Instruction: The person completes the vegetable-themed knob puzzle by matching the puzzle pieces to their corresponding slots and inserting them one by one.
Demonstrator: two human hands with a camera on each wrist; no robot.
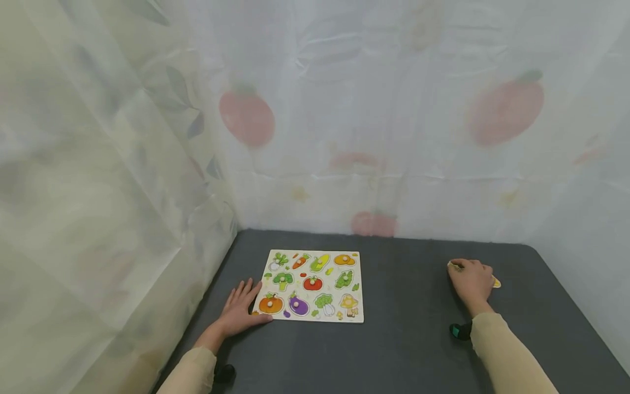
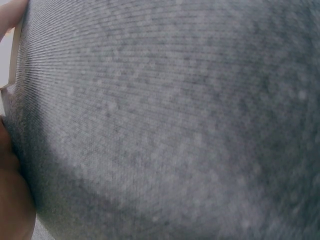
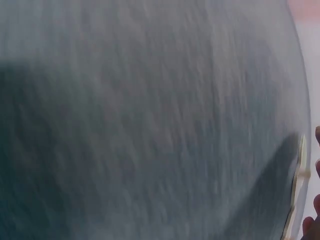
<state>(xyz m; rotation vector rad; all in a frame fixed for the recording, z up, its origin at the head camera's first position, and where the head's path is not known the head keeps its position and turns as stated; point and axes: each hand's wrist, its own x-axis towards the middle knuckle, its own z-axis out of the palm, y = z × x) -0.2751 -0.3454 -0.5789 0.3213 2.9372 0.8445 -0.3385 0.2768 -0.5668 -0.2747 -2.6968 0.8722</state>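
Note:
A pale board (image 1: pixel 339 297) with vegetable pictures and small knobs lies at the left of the dark table. My left hand (image 1: pixel 240 309) rests flat with spread fingers at its left side, the thumb along the near left corner. The left wrist view shows only the board's edge (image 2: pixel 15 52) and parts of that hand. Far to the right, my right hand (image 1: pixel 470 279) reaches over flat pieces; a yellow piece (image 1: pixel 496 282) sticks out beyond it. The right wrist view catches fingertips (image 3: pixel 317 202) close beside thin knobbed pieces (image 3: pixel 300 177). The hand hides most of these pieces.
The dark grey table (image 1: pixel 384 350) ends at a pale curtain (image 1: pixel 315 191) behind, with fruit prints on it. More hanging cloth (image 1: pixel 98 219) lines the left side. Both wrists carry small black devices, one (image 1: pixel 460 331) beside the right sleeve.

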